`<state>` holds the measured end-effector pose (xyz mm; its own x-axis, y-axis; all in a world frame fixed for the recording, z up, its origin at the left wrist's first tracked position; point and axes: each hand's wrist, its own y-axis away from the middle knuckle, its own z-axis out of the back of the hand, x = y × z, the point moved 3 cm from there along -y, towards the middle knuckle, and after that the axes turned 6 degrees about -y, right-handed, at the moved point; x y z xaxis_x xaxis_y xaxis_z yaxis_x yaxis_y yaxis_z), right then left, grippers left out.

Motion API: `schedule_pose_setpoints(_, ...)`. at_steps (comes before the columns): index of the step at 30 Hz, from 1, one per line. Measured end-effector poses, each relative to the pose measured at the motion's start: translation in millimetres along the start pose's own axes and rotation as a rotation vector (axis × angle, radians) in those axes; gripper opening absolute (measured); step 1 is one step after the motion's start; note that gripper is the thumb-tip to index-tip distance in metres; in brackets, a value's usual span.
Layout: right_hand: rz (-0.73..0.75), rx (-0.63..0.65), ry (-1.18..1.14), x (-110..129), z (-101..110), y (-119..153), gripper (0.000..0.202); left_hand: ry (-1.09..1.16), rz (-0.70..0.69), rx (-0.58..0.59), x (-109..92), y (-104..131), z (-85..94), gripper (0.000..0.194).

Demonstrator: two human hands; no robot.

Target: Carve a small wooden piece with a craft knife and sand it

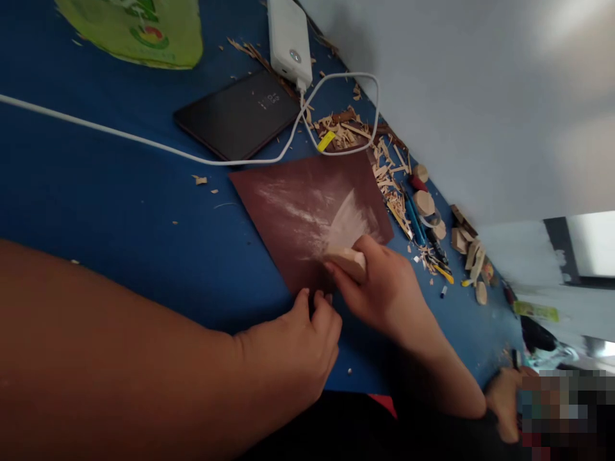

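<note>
A reddish-brown sheet of sandpaper (283, 211) lies on the blue table, streaked with pale wood dust. My right hand (389, 282) is closed around a small light wooden piece (348, 261), whose lower face rests against the sheet near its front corner. At that near corner, my left hand (302, 339) has its fingers curled and pinched on the sandpaper's edge. The two hands are close together, with the left fingertips just below the wooden piece. Part of the wood is hidden inside my right hand.
Behind the sandpaper lie a dark phone (237, 115), a white power bank (291, 41) and a white cable (144, 139). Wood shavings (384, 169), pens (416, 218) and wooden pieces (425, 203) line the wall side. A green bag (177, 32) sits far left. Another person's arm (503, 400) shows at right.
</note>
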<state>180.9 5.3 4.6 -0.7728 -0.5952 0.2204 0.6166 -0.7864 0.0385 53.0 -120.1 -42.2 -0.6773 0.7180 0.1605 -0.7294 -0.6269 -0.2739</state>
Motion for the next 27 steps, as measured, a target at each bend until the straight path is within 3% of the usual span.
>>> schedule_pose_setpoints(3,0.01,0.133,-0.005,1.4,11.5,10.6,0.026,0.007,0.004,-0.006,-2.5,1.0,-1.1,0.046)
schedule_pose_setpoints(8,-0.067,-0.078,-0.152,-7.4,5.8,5.5,0.031,0.063,0.07,-0.027,-3.0,-0.2,-4.5,0.042)
schedule_pose_setpoints(11,-0.111,-0.074,-0.086,-35.3,-2.3,-14.1,0.033,0.075,0.073,-0.031,-4.3,-1.0,-7.3,0.041)
schedule_pose_setpoints(15,-0.312,-0.24,0.054,-71.0,6.6,-25.7,0.037,0.091,0.081,-0.042,-6.4,-0.5,-9.8,0.039)
schedule_pose_setpoints(17,-0.296,-0.225,0.054,-64.9,6.4,-21.0,0.037,0.098,0.089,-0.045,-7.5,-0.3,-10.4,0.039)
schedule_pose_setpoints(21,-0.152,-0.077,0.028,-40.0,0.3,-11.7,0.035,0.113,0.101,-0.04,-9.9,-0.5,-11.3,0.044)
schedule_pose_setpoints(25,-0.283,-0.189,0.094,-50.1,6.1,-15.3,0.036,0.118,0.108,-0.034,-11.3,-0.5,-11.9,0.039)
schedule_pose_setpoints(27,-0.272,-0.211,0.128,-47.8,5.8,-12.6,0.037,0.116,0.112,-0.036,-11.8,-0.6,-12.0,0.039)
